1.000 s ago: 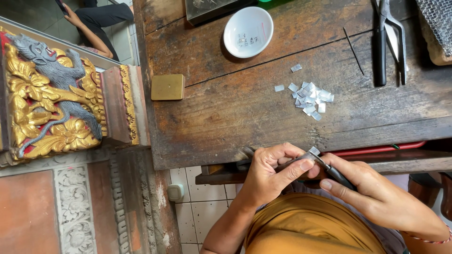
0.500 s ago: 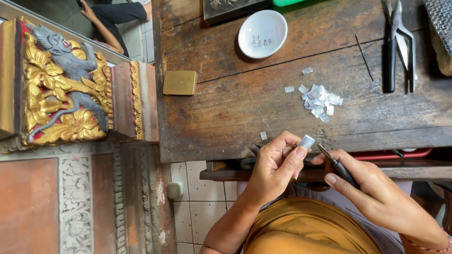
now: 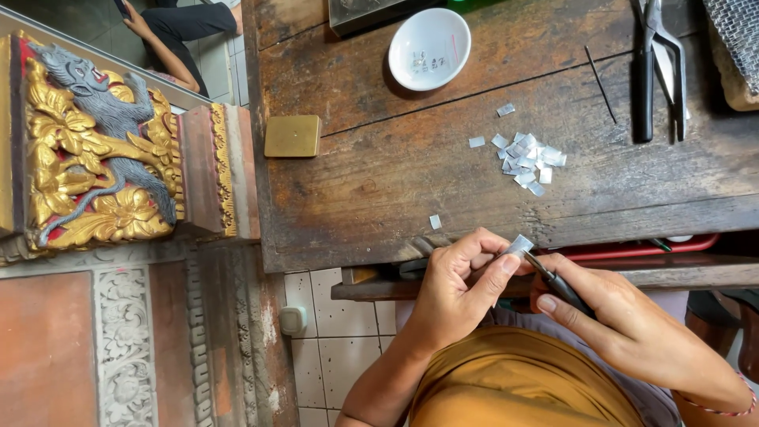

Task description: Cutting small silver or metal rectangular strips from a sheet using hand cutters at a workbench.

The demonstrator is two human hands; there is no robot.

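- Carving (image 3: 95, 150), gilt, far left; brass block (image 3: 292, 136) on bench (image 3: 379, 182).
- Left hand (image 3: 455, 289) pinches metal chip (image 3: 519, 244) at bench edge.
- Right hand (image 3: 624, 324) grips dark tool (image 3: 557, 283), tip touching chip.
- Chip pile (image 3: 526, 158), pliers (image 3: 656, 63) beyond.

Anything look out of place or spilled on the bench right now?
One small silvery piece lies alone near the bench's front edge, apart from the pile of pieces. Two more stray pieces sit beside that pile. Otherwise nothing stands out.
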